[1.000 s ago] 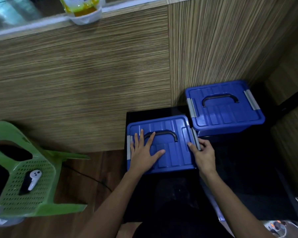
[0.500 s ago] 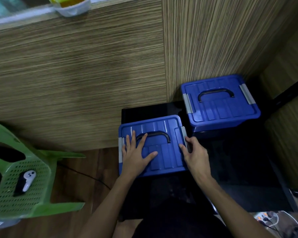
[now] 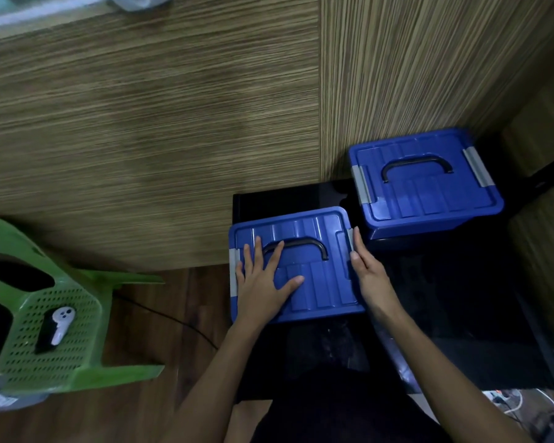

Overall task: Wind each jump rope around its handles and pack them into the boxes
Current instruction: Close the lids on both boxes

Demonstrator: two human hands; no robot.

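A green plastic chair [image 3: 50, 334] stands well to the left of the near blue box [image 3: 314, 276], on the wooden floor. On its perforated seat lies a white controller [image 3: 61, 324] beside a dark flat object, too dim to identify. A thin black cable [image 3: 173, 324] runs across the floor between the chair and the near blue box.

The near blue box sits on a black glossy table [image 3: 461, 314], its lid on and its black handle [image 3: 296, 246] lying flat across the lid. The left hand [image 3: 264, 284] lies palm down on the left part of this lid, fingers spread wide and flat, two of them crossing the handle's left end, gripping nothing. A grey latch [image 3: 234, 273] shows at the box's left edge, just beside that hand.

The right hand [image 3: 370, 276] rests against the right edge of the same box, fingers straight and close together, fingertips at the latch there. It appears to press on that latch rather than clasp it, though the angle leaves this uncertain.

Up and to the right of the near blue box, almost touching its corner, stands the second blue box [image 3: 426, 183], lid on, grey latches on both sides, handle folded down, backed against the striped wood panel wall [image 3: 173, 123]. No jump rope is visible, both lids being on.
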